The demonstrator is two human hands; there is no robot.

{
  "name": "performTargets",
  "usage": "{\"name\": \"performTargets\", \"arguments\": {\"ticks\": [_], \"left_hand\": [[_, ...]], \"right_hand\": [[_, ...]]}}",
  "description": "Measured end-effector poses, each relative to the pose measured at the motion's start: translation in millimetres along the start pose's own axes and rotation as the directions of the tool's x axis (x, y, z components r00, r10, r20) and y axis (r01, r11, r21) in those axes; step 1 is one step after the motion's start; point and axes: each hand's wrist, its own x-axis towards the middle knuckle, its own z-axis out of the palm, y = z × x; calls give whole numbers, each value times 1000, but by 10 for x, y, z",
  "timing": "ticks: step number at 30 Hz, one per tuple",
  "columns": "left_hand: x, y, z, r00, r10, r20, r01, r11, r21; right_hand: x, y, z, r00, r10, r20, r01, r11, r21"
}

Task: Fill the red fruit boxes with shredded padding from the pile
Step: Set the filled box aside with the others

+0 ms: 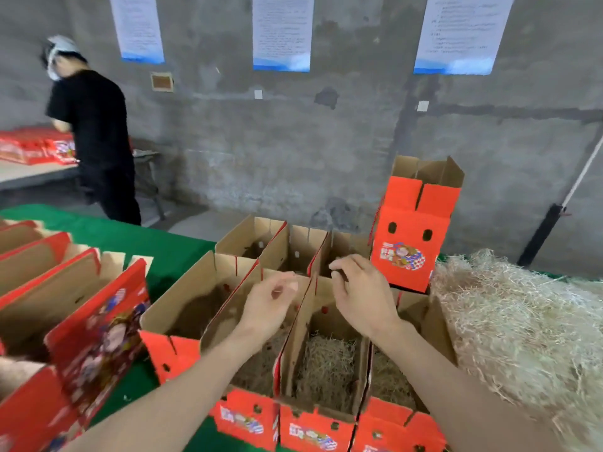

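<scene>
While hands hover over boxes, upright box beside pile.

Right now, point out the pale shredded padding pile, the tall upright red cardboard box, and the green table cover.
pale shredded padding pile (522, 321): head view, middle of the heap.
tall upright red cardboard box (409, 231): head view, red front wall.
green table cover (130, 236): head view, bare far patch.

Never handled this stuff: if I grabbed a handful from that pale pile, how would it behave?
Probably light and floppy: the pile is loose, thin strands. It likely lifts in tangled clumps, since strands cross everywhere. Bits may drop: stray wisps stick out at its edges.
</scene>
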Motion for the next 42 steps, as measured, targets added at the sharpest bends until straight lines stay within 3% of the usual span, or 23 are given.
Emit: {"name": "performTargets", "arguments": {"ticks": [6, 11, 14, 15, 17, 19, 20, 22, 25, 27, 30, 32, 35, 37, 42], "left_hand": [[-1154, -734, -1297, 933, -149, -327, 153, 988, -14], [-1761, -974, -2277, 844, -36, -535, 201, 946, 253], [-1993, -1046, -2849, 805, 73, -589, 263, 846, 464], [-2038, -1102, -3030, 827, 19, -562, 341, 777, 529], [-2106, -1269, -3296, 872, -276, -405, 488, 551, 677], [-2165, -1401, -3366, 816, -535, -220, 463, 377, 802], [-2183, -1428, -3335, 806, -562, -185, 443, 365, 819], [-2161, -1423, -3201, 830, -527, -184, 459, 456, 763], [-2053, -1306, -2916, 901, -431, -52, 369, 697, 616], [-2018, -1258, -2887, 949, -312, -42, 273, 751, 601], [-2012, -1332, -3147, 959, -120, -255, 267, 683, 680], [-2030, -1403, -3267, 951, -148, -273, 302, 642, 705], [-2064, -1437, -3188, 971, -200, -130, 225, 585, 779], [-2062, -1403, -3056, 989, -140, -42, 113, 552, 826], [-2052, -1131, -2529, 981, 70, 180, -191, 480, 856]], "right_hand": [[-526, -848, 598, 953, -104, 286, 71, 990, 124], [-569, -1937, 1081, 893, -272, 357, 184, 947, 262], [-617, -2574, 1330, 838, -334, 431, 204, 925, 321], [-633, -2755, 1403, 820, -340, 461, 199, 923, 328], [-674, -3054, 1527, 779, -327, 534, 170, 931, 322], [-719, -3270, 1629, 747, -287, 599, 125, 946, 298], [-742, -3345, 1677, 732, -257, 630, 100, 956, 275], [-777, -3434, 1766, 705, -168, 690, 40, 980, 197], [-776, -3456, 1871, 647, 43, 761, -94, 995, 24], [-781, -3427, 1902, 583, 131, 802, -175, 984, -33], [-870, -3378, 1864, 510, 133, 850, -145, 987, -68], [-970, -3335, 1816, 520, 90, 849, -50, 996, -75], [-1053, -3231, 1669, 589, 37, 807, -10, 999, -39], [-1027, -3086, 1518, 611, -26, 792, 44, 999, -2], [-994, -2496, 954, 541, -97, 836, 164, 986, 8]]}}
